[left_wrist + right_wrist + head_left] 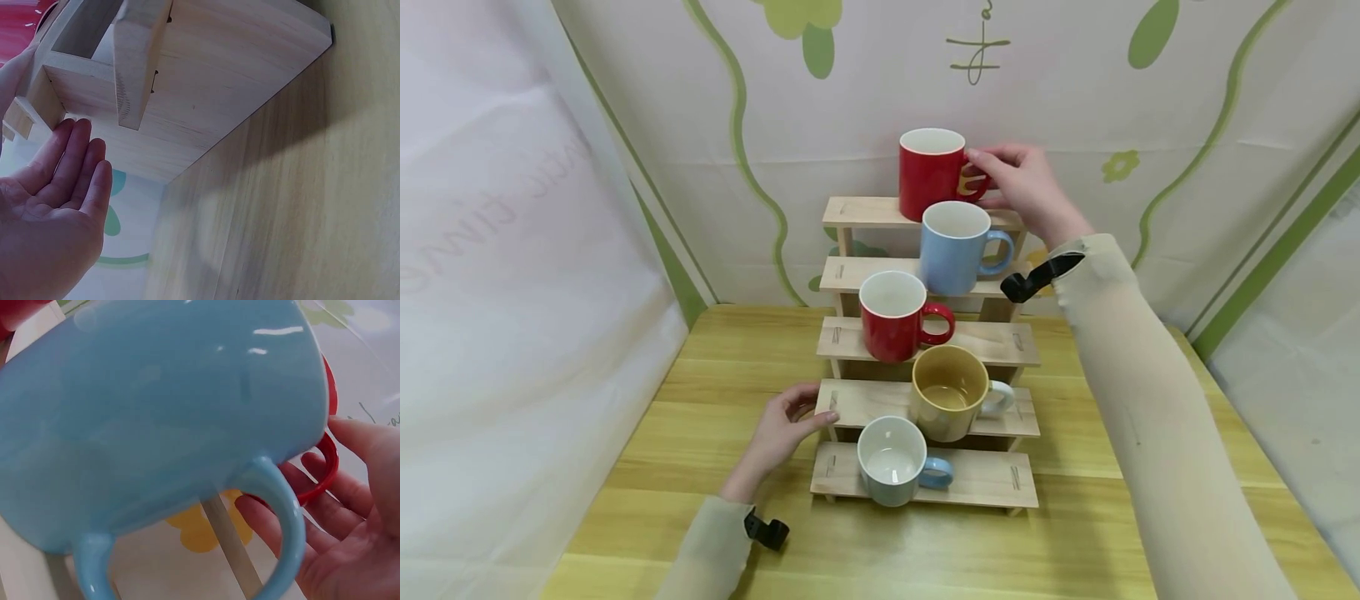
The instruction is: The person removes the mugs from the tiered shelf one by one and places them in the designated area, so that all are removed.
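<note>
A stepped wooden rack (880, 400) holds one mug on each tier. On the top tier sits a red mug (929, 177), white inside. My right hand (1018, 183) holds it at its handle, thumb near the rim and fingers around the far side. One tier down is a light blue mug (955, 250), covering part of the red mug in the right wrist view. Below are another red mug (887, 329), a mug with a yellow inside (947, 408) and a white-lined mug with a blue handle (891, 467). My left hand (782, 427) grips the rack's left end, thumb on top of the second-lowest tier.
The rack stands on a wood-grain table (715, 400). Close behind it hangs a pale cloth backdrop (865, 92) with green and yellow plant prints. White cloth walls (512, 208) close off the sides.
</note>
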`<action>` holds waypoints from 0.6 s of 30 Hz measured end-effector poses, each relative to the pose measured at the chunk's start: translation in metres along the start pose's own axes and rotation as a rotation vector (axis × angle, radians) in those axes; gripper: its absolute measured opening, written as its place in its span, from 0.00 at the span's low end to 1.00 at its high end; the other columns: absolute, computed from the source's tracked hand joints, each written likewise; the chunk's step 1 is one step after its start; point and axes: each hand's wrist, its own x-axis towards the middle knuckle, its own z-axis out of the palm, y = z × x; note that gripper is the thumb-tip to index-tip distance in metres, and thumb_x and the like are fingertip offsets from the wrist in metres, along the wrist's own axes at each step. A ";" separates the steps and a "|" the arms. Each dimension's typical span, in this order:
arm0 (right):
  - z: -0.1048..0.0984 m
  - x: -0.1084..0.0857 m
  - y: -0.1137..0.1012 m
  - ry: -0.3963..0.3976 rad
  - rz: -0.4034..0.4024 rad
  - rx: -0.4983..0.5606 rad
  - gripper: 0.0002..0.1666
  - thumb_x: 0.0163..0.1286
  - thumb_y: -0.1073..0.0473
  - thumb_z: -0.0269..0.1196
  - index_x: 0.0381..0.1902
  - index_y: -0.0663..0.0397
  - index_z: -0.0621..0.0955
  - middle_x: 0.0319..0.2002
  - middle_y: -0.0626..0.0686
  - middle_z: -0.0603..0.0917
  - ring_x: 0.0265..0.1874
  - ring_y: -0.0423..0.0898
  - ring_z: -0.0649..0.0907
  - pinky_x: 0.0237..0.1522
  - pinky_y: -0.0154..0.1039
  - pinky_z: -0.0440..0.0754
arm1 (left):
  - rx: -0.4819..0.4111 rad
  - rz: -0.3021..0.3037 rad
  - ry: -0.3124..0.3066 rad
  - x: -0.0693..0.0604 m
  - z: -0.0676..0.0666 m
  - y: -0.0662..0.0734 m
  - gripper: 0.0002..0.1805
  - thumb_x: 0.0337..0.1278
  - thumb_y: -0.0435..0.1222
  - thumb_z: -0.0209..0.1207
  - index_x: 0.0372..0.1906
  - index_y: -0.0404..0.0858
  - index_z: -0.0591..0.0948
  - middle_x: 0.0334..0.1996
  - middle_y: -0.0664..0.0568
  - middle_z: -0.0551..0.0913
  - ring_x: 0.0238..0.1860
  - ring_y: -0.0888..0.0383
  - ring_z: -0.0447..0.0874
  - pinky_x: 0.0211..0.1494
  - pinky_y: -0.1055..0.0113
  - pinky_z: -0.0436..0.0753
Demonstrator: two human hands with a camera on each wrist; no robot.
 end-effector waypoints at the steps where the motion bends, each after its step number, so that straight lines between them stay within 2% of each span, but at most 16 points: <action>1: 0.001 0.000 0.000 0.002 0.002 0.002 0.30 0.71 0.44 0.66 0.62 0.56 0.81 0.59 0.59 0.80 0.57 0.56 0.79 0.42 0.37 0.88 | -0.001 0.001 0.001 0.000 0.000 0.000 0.28 0.57 0.35 0.73 0.61 0.31 0.79 0.56 0.41 0.81 0.61 0.45 0.77 0.71 0.50 0.71; 9: 0.003 0.003 0.000 0.001 0.011 0.024 0.28 0.72 0.45 0.66 0.62 0.57 0.80 0.61 0.60 0.80 0.57 0.56 0.80 0.43 0.37 0.88 | -0.006 0.000 -0.004 0.000 0.000 0.000 0.28 0.58 0.34 0.73 0.61 0.29 0.78 0.56 0.40 0.80 0.61 0.45 0.77 0.71 0.54 0.72; 18: -0.001 0.001 0.001 0.002 0.014 0.091 0.26 0.69 0.47 0.69 0.58 0.57 0.83 0.60 0.60 0.81 0.59 0.57 0.79 0.41 0.37 0.88 | -0.004 -0.001 -0.009 0.001 -0.001 0.000 0.28 0.58 0.35 0.73 0.61 0.30 0.78 0.56 0.41 0.80 0.62 0.45 0.77 0.72 0.52 0.71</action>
